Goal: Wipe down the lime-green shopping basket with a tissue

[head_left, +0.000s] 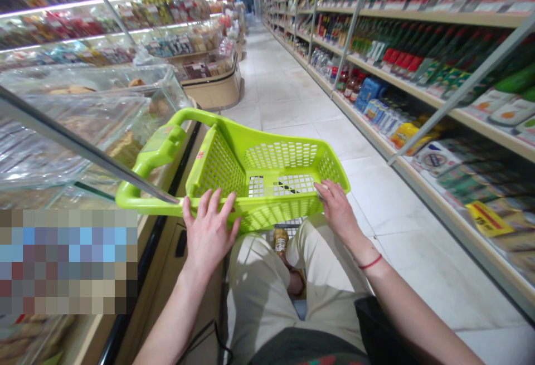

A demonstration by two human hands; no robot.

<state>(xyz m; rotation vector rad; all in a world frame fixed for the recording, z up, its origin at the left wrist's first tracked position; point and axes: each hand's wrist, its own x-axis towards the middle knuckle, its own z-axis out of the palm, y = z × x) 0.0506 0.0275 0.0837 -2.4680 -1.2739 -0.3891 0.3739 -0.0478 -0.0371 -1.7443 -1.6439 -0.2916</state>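
A bright green plastic shopping cart [284,206] with perforated walls stands sideways in front of me, its handle end to the left. My left hand [211,228] grips the near rim close to the handle, fingers spread over the edge and thumb on the outer side. At the right end of the same rim, my right hand [337,206] is hooked over the corner with its fingers bent inward. Bare perforated floor shows inside the basket. The undersides of my fingers are hidden.
A glass-sided display case [171,89] with plastic-wrapped goods stands close on the left, a metal pole [87,147] crossing before it. Shelves [438,97] of bottles and packets line the right. A tiled aisle [278,75] runs ahead, beside a rounded display stand [213,92].
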